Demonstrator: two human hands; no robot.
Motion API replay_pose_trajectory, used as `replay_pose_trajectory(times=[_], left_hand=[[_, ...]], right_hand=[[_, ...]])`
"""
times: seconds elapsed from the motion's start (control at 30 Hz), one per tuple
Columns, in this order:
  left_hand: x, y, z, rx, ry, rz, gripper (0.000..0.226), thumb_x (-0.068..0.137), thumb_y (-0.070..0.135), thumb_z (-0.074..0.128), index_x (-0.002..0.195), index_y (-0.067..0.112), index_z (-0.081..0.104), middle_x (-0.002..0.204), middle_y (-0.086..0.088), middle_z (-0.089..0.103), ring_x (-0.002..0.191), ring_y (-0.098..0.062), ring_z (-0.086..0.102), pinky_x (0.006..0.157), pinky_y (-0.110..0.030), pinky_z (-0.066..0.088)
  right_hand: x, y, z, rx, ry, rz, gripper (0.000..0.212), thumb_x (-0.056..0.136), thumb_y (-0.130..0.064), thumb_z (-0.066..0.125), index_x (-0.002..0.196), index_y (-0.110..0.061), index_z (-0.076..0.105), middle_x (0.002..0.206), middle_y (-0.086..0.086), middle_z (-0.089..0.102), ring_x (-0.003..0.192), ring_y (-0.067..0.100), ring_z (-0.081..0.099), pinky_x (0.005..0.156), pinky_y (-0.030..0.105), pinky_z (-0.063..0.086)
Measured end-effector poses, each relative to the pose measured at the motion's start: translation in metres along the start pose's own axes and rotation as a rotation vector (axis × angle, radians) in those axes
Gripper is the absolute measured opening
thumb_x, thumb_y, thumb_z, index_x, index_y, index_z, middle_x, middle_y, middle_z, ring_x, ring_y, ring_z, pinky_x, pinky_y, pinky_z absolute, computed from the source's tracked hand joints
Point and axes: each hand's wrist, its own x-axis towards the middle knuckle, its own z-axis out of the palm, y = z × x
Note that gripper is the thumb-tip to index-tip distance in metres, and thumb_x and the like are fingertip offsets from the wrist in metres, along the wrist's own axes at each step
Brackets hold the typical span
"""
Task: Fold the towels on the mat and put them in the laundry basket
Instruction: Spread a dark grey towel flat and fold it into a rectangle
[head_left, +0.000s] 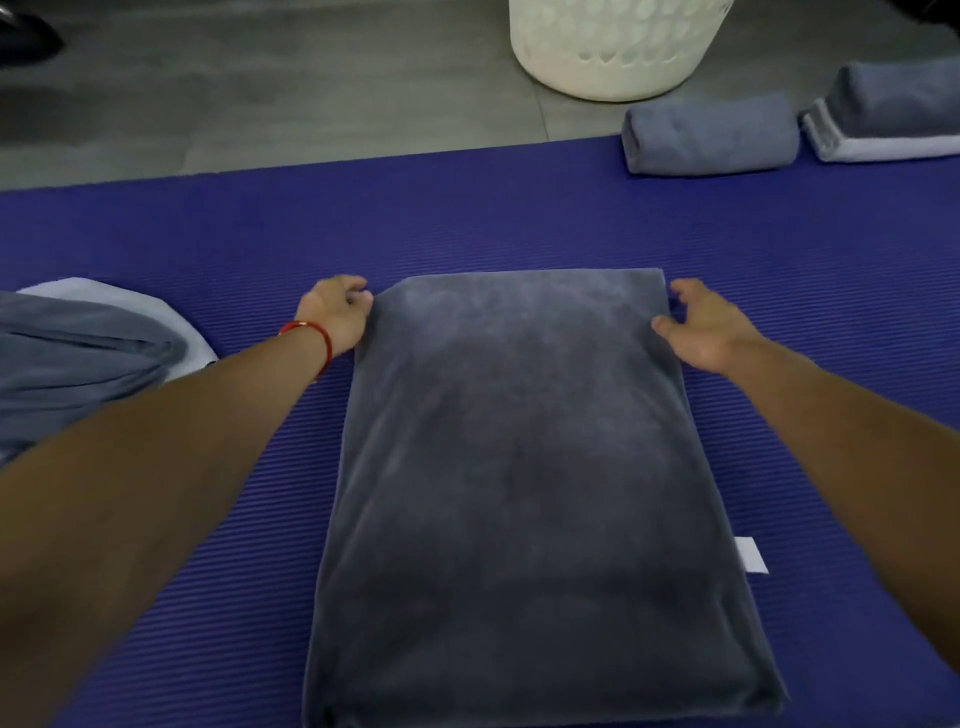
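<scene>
While a dark grey towel (524, 467) lay flat as a long folded rectangle down the middle of the blue ribbed mat (519, 208), the person reached both arms out to its far end. The left hand (335, 312), with a red band (311, 338) at the wrist, had its fingers curled onto the far left corner of the towel and gripped it there. The right hand (701, 325) held the far right corner, thumb lying on the towel's edge and fingers bent round the corner. A small white tag (750, 555) stuck out from the towel's right edge. At the left of the mat sat a loose heap of grey and pale cloth (88, 353). Near the far right edge of the mat rested a rolled grey towel (711, 135), and just beside it a folded stack (888, 114). The white laundry basket (613, 47) stood on the grey floor (260, 93) beyond the mat, well apart from the hands.
</scene>
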Motion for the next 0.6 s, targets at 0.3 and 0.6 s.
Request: replay_pose_trajectory(times=[0.3, 0.6], left_hand=[[0.003, 0.009, -0.006, 0.113, -0.179, 0.176, 0.01, 0.096, 0.028, 0.068, 0.097, 0.019, 0.067, 0.104, -0.009, 0.066, 0.083, -0.03, 0.071, 0.081, -0.04, 0.06], [0.006, -0.001, -0.023, 0.008, -0.132, 0.231, 0.034, 0.092, 0.028, 0.072, 0.072, 0.023, 0.045, 0.069, 0.002, 0.05, 0.064, -0.014, 0.043, 0.063, -0.038, 0.041]], right_hand=[[0.048, -0.015, 0.005, -0.017, 0.075, -0.077, 0.05, 0.107, -0.021, 0.05, 0.156, -0.019, 0.039, 0.156, 0.015, 0.038, 0.141, 0.036, 0.042, 0.116, 0.042, 0.035], [0.055, -0.017, 0.008, 0.039, 0.188, -0.019, 0.029, 0.093, -0.029, 0.074, 0.115, -0.013, 0.067, 0.121, 0.013, 0.062, 0.107, 0.031, 0.06, 0.091, 0.036, 0.048]])
